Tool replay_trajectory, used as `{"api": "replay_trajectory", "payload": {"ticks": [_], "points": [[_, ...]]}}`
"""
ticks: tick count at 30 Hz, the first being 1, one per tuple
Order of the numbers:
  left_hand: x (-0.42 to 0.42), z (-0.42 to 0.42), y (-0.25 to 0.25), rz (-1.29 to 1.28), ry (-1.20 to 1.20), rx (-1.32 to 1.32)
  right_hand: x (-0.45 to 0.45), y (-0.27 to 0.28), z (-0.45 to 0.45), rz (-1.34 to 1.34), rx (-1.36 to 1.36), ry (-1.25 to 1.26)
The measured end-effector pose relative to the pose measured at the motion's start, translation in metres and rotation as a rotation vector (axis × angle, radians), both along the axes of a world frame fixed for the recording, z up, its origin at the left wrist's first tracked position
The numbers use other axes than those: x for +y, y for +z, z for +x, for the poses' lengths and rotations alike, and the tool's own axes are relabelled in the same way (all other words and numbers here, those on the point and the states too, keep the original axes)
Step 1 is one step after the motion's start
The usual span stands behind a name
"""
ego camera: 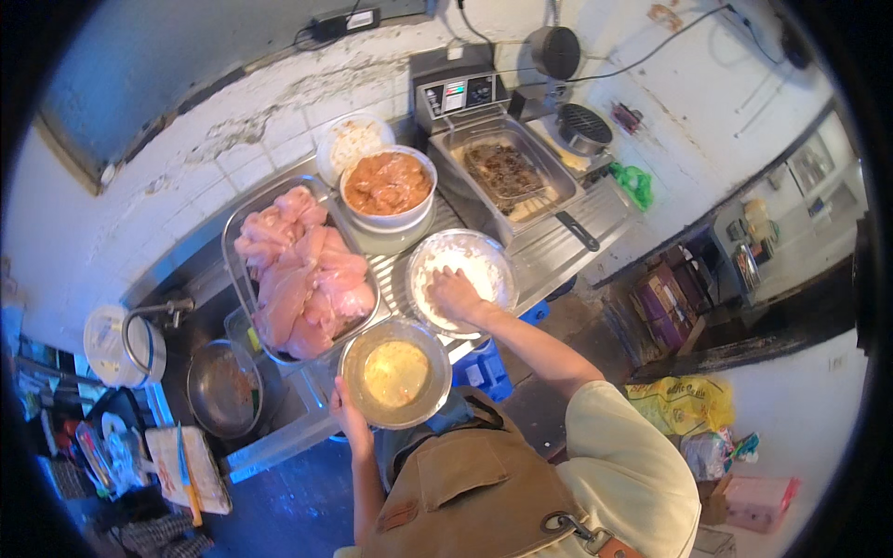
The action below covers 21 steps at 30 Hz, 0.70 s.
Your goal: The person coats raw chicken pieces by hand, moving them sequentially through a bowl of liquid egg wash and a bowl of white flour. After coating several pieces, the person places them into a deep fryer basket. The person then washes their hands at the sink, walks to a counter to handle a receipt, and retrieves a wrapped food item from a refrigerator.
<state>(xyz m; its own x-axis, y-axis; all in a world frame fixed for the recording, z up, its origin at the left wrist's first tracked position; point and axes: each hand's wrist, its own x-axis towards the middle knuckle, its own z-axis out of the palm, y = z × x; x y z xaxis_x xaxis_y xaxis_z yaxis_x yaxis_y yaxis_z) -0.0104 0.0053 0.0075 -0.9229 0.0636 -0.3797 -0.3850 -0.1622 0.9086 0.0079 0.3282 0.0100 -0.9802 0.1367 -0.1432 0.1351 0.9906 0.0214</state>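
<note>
My left hand (352,413) grips the rim of a metal bowl (441,380) and holds it level in front of my apron. Inside it is a yellow liquid (396,373), probably beaten egg. My right hand (457,296) reaches into a second metal bowl (506,268) of white flour (474,268), its fingers spread on the powder and their tips partly hidden. Left of both bowls, raw chicken pieces (307,272) are heaped in a deep steel tray (234,261). A white tub (388,222) behind holds chicken in an orange-red marinade (388,183).
A deep fryer (513,160) with dark residue stands at the back right, its black basket handle (578,231) jutting forward. At left are a sink with a frying pan (223,390), a faucet (164,310), and a knife (187,474) on a cutting board (164,453).
</note>
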Motion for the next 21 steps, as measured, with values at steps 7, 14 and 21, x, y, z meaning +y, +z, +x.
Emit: {"api": "replay_trajectory", "payload": {"ticks": [7, 14, 21], "points": [[0.000, 0.000, -0.004, 0.034, -0.016, 0.007, 0.018, 0.016, 0.006, -0.117, -0.138, -0.062], [0.004, 0.002, 0.006, 0.028, -0.030, 0.001, 0.049, 0.002, 0.026, -0.256, -0.009, -0.037], [-0.003, 0.001, -0.002, 0.043, -0.031, -0.003, 0.045, 0.086, 0.042, -0.234, 0.123, -0.073]]}}
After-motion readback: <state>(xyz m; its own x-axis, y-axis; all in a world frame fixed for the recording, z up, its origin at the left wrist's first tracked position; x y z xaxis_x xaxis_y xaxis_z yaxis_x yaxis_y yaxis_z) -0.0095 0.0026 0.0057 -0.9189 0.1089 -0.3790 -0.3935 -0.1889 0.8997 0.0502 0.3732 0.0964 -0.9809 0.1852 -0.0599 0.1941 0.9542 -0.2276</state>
